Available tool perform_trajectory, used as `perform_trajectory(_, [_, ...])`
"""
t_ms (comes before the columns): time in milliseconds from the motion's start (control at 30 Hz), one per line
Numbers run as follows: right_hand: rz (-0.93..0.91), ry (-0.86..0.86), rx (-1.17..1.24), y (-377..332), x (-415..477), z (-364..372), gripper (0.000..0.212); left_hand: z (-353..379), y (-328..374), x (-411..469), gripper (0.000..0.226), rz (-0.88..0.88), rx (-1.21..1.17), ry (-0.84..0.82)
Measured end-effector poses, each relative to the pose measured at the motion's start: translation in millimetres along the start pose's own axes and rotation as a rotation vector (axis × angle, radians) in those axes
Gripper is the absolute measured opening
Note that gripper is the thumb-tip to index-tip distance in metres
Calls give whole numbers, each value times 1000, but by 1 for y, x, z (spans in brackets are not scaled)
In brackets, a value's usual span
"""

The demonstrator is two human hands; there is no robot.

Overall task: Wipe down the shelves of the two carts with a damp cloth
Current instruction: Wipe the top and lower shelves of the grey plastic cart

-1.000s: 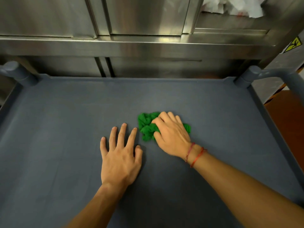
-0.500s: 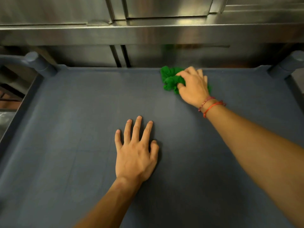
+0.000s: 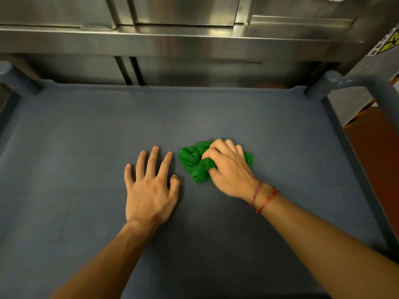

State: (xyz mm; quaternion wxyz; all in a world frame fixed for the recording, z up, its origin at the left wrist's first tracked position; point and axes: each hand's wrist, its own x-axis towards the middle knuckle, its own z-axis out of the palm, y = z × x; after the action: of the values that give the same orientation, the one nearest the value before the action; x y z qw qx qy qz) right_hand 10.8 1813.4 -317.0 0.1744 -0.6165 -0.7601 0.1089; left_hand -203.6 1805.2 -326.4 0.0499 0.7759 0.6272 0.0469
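A grey-blue cart shelf (image 3: 86,137) with a low raised rim fills most of the view. A bunched green cloth (image 3: 193,161) lies on it near the middle. My right hand (image 3: 230,169), with red strings at the wrist, grips the cloth from above, thumb and fingers curled into the folds. My left hand (image 3: 151,188) lies flat on the shelf just left of the cloth, fingers spread and straight, not touching it.
Round cart posts stand at the back left corner (image 3: 13,78) and the back right corner (image 3: 330,83). A stainless steel cabinet (image 3: 172,37) stands right behind the cart. Orange floor (image 3: 380,147) shows to the right of the shelf rim.
My right hand has pulled the green cloth back from the far edge of the shelf to the middle, beside my left hand. The left hand stayed flat in place.
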Motion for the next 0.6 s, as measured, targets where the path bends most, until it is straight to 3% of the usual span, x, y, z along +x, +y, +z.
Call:
perform_trajectory(333, [291,124,-94,65,132,-9,39,0,-1,1,61,-14,-17,-17])
perform_trajectory(600, [256,50,-81,33,83,-8,57,1,0,2,63,-20,-24,-15])
